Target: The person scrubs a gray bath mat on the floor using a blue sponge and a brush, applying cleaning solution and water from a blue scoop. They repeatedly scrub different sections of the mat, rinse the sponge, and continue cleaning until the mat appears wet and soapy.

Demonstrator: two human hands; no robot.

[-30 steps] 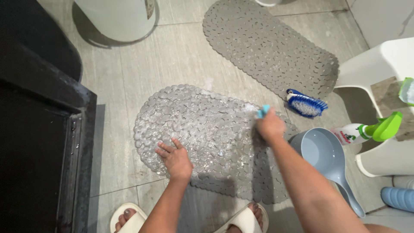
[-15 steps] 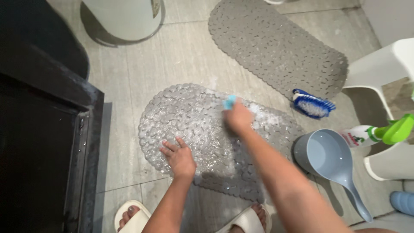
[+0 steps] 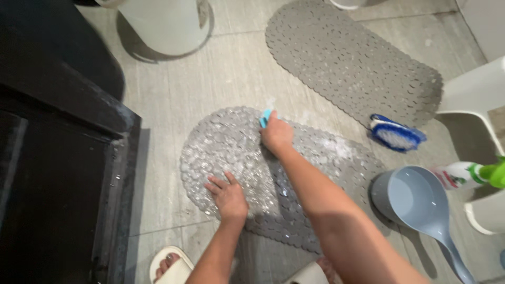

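From the head view I look straight down at a wet, bubbly bath mat [image 3: 294, 184] lying flat on the tiled floor [image 3: 210, 79], its long axis running from the rounded end near the dark doorframe [image 3: 113, 173] at upper left down toward the grey dipper [image 3: 415, 202] at lower right. My left hand [image 3: 229, 197] lies palm down on the near left part of the mat, its fingers [image 3: 215, 185] spread flat and grasping nothing; I judge it is there to pin the mat so it does not slide on the wet tiles. My right hand [image 3: 276, 135] is clenched around a small light-blue scrubber [image 3: 265, 118], which pokes out past the knuckles at the mat's far edge and points away from me, toward the upper left; the arm crosses over the mat's middle to get there. White foam sits on the mat to the right of that hand. A second, dry-looking grey mat [image 3: 352, 58] lies well apart, roughly parallel. A blue scrubbing brush [image 3: 395, 134] rests bristles-up between the two mats, and a spray bottle [image 3: 465, 174] lies on its side just beside the dipper, all within reach of my right side.
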